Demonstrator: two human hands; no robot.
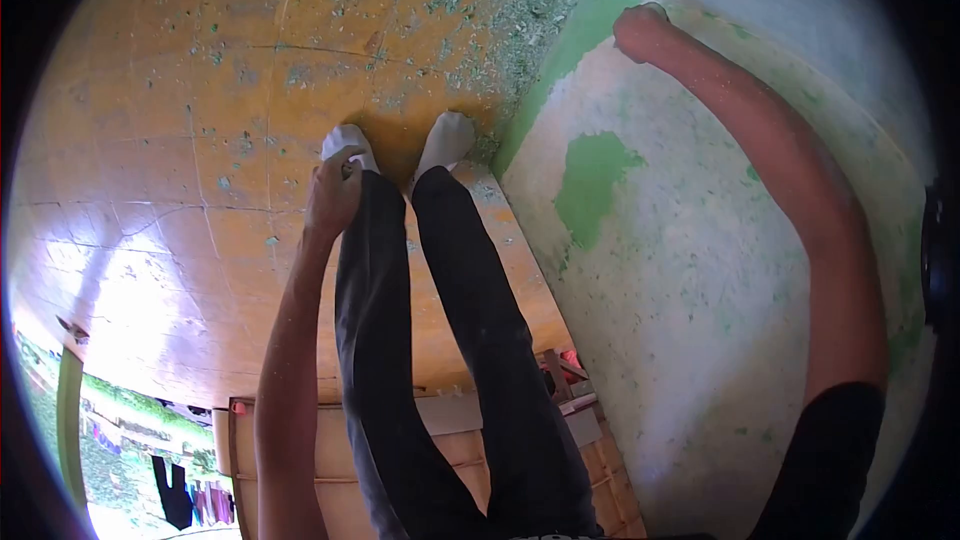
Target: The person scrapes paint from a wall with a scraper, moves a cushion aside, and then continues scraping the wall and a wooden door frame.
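Observation:
My right hand (642, 32) is closed in a fist against the wall (670, 340) at the upper right, beside a strip of green paint. What it grips, if anything, is hidden behind the fingers. My left hand (335, 195) hangs low in front of my left leg, its fingers loosely bent and apart, with no held thing that I can make out. The wall is mostly bare and pale, with a large patch of green paint (595, 185) left on it. Green and pale paint flakes (510, 15) lie thick along the foot of the wall.
My feet in white socks (445, 140) stand on the orange-yellow floor (150, 130), close to the wall. Scattered flakes and cracks mark the floor. Behind me, at the lower left of the view, there is a bright opening with hanging clothes (175, 490).

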